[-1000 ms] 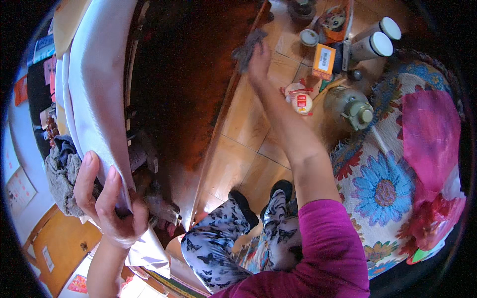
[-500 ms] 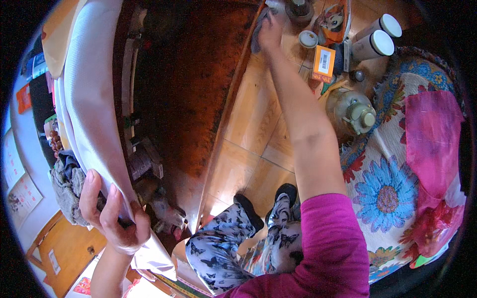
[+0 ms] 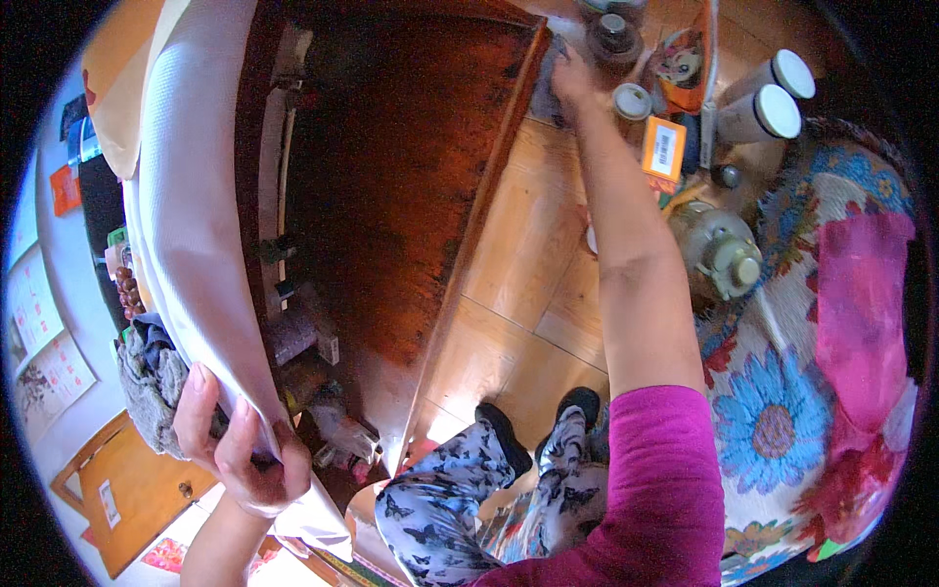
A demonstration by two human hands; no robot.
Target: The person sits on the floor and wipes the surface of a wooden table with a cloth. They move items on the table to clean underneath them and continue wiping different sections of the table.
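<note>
My left hand (image 3: pixel 243 445) grips the lower edge of a white textured tablecloth (image 3: pixel 191 196), with fingers curled over its outer side. The tablecloth is held up beside a dark opening with a reddish-brown wooden shelf board (image 3: pixel 401 166). At the far end, my right arm stretches out over the floor. My right hand (image 3: pixel 572 83) is closed on a grey cloth (image 3: pixel 545 98), which lies against the board's raised edge. The fingertips are partly blurred. A crumpled grey garment (image 3: pixel 152 391) sits next to my left hand, on the tablecloth's other side.
Right of my right arm stand a lidded jar (image 3: pixel 632 102), an orange box (image 3: pixel 663 149), two white-lidded canisters (image 3: pixel 766 115) and a glass jug (image 3: pixel 719 249). A flowered cover (image 3: pixel 763 391) bears pink cloth (image 3: pixel 861 303). Small items line the opening's left side. My feet (image 3: pixel 504 435) rest on the tiled floor.
The whole view has shifted, so things appear lower and further right. My right hand has slid slightly outward with the grey cloth along the board's far end. My left hand keeps its hold on the tablecloth.
</note>
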